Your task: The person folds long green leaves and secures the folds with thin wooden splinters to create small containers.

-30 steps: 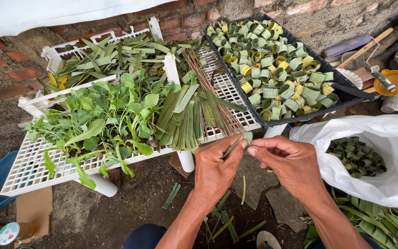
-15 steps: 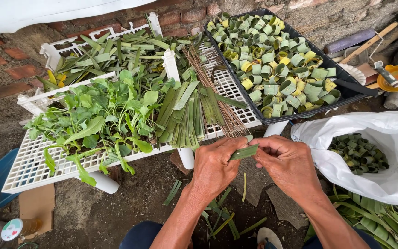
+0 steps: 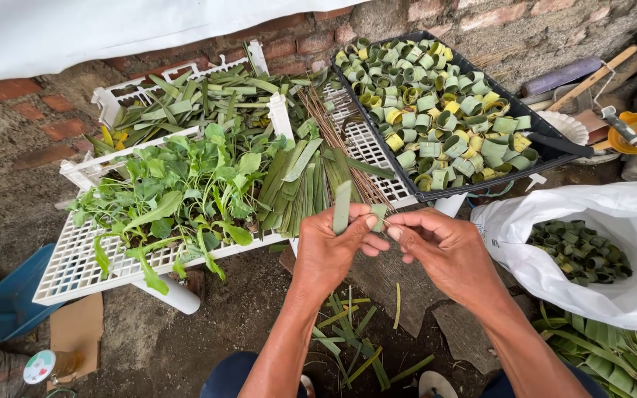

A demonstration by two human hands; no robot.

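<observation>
I pinch a green leaf strip [image 3: 342, 207] between both hands: my left hand [image 3: 331, 247] is closed round its lower part, and my right hand [image 3: 444, 250] nips its folded end with thumb and forefinger. It looks light, thin and springy, likely to split lengthwise, so I'd grip near the fold. Finished leaf rings [image 3: 436, 110] fill the black tray [image 3: 554, 151] beyond my right hand

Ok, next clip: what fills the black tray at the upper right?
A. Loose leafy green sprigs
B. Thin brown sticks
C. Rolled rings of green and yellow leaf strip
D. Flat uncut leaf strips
C: the black tray holds many rolled leaf rings, green and yellowish, while the leafy sprigs and flat strips lie on the white slatted rack to its left.
</observation>
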